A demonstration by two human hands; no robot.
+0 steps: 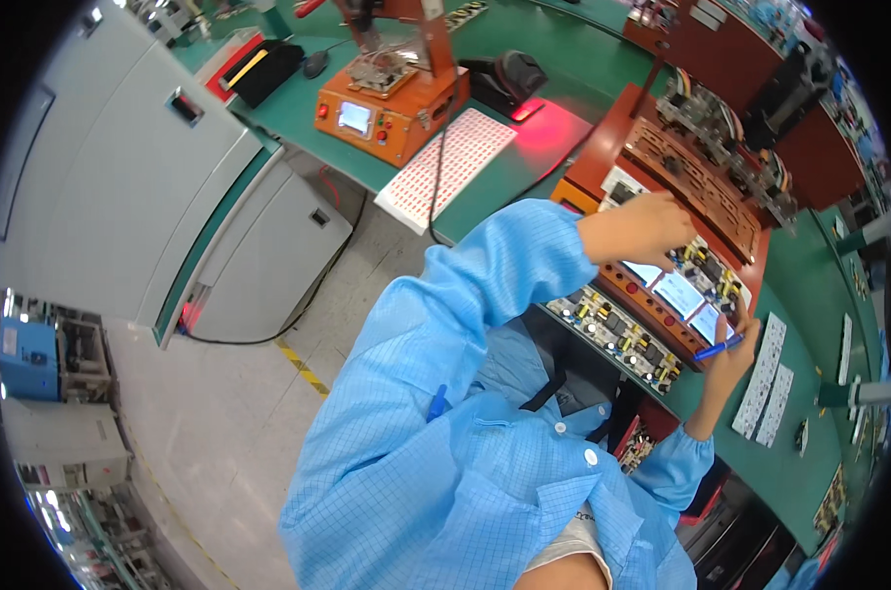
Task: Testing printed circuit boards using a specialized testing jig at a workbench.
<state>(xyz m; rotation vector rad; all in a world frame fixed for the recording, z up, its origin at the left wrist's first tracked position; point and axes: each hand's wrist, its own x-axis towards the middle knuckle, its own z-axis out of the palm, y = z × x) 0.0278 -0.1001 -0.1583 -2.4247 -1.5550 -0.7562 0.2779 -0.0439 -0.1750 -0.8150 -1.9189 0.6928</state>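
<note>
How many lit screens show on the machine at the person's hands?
3: one screen beside the left hand, a middle screen, a third screen nearest the right hand; the left forearm may hide more.

Matt gridded-cloth smock point(367, 393) — smooth, slightly glossy plastic pen point(718, 347), papery label sheet point(448, 172), smooth green tabletop point(303, 116).

From where I stood, I could read no wording. Dark lettering point(585, 514) showed on the person's white shirt point(566, 543), too small to make out. Rows of tiny red marks covered the white sheet point(450, 167) on the green bench point(293, 110). The screen point(355, 118) on the orange machine point(406, 128) and the bright panels point(679, 294) among the circuit boards point(612, 336) were illegible.
</note>
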